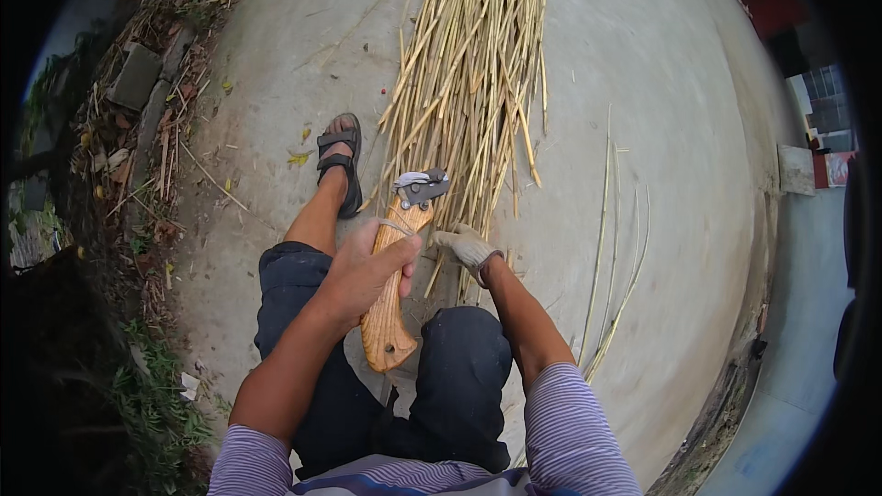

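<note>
I sat on a concrete floor (661,129) outdoors. My left hand (363,271) was closed around the wooden handle of a folded saw (397,276), held upright over my knee. My gloved right hand (467,246) reached down onto the near ends of the bundle of reeds (473,73); its grip I couldn't tell. My sandal (341,163) lay beside them.

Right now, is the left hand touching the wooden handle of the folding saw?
Touching. The head view shows the left hand wrapped around the wooden handle, fingers curled over its upper part with no gap.
</note>
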The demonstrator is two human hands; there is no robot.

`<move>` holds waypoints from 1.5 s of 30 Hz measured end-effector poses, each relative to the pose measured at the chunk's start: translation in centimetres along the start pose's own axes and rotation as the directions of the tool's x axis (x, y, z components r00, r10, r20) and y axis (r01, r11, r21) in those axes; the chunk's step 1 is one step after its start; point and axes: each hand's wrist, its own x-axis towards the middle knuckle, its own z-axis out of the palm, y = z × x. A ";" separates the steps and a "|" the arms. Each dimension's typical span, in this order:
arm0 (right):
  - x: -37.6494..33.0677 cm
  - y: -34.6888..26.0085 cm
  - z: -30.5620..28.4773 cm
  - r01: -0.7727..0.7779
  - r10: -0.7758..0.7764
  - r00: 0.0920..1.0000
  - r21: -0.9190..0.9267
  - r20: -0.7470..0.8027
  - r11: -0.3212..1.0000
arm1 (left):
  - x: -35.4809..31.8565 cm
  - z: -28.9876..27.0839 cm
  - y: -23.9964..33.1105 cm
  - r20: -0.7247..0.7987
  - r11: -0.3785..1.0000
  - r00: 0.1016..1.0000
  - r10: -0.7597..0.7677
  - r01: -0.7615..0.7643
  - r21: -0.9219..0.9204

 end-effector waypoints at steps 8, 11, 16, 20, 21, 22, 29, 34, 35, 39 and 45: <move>-4.3 1.0 -5.4 0.027 0.122 0.973 0.621 -0.196 0.783 | -0.1 0.3 0.4 -0.051 0.996 0.997 0.066 -0.068 -0.053; -7.6 6.0 -10.3 0.030 0.226 0.857 0.482 -0.463 0.876 | 0.2 0.4 0.1 -0.049 0.997 0.998 0.031 -0.034 -0.074; -19.5 4.4 -13.3 0.158 0.139 0.692 0.337 -0.708 0.928 | 1.2 -0.1 -0.9 -0.034 0.993 0.994 0.104 -0.105 -0.045; -29.7 1.3 -12.8 0.351 -0.066 0.701 0.263 -0.710 0.899 | 1.8 -0.1 -1.7 -0.069 0.985 0.986 0.150 -0.155 -0.072; -32.3 0.2 -12.0 0.392 -0.095 0.694 0.265 -0.713 0.881 | 1.9 -0.1 -1.8 -0.068 0.986 0.986 0.150 -0.155 -0.069; -35.1 -0.7 -11.1 0.437 -0.123 0.682 0.267 -0.721 0.859 | 2.0 -0.1 -2.0 -0.061 0.986 0.986 0.152 -0.156 -0.064; -49.0 -0.3 -6.4 0.600 -0.235 0.550 0.184 -0.801 0.779 | 2.7 -1.6 -4.2 -0.124 0.985 0.977 0.171 -0.174 -0.014; -49.2 2.0 -2.4 0.630 -0.248 0.567 0.219 -0.786 0.745 | 2.9 -3.1 -5.7 -0.122 0.981 0.973 0.196 -0.195 0.019; -49.3 2.1 -1.9 0.642 -0.249 0.597 0.269 -0.762 0.718 | 2.4 -2.7 -5.5 -0.110 0.982 0.976 0.190 -0.189 0.024; -48.1 -0.6 -1.1 0.575 -0.289 0.740 0.349 -0.607 0.740 | -1.4 -1.1 -4.2 -0.006 0.974 0.979 0.206 -0.205 0.096; -41.7 -5.9 -1.6 0.519 -0.372 0.793 0.214 -0.483 0.828 | -14.4 1.9 -3.9 0.220 0.964 0.971 0.096 -0.146 0.224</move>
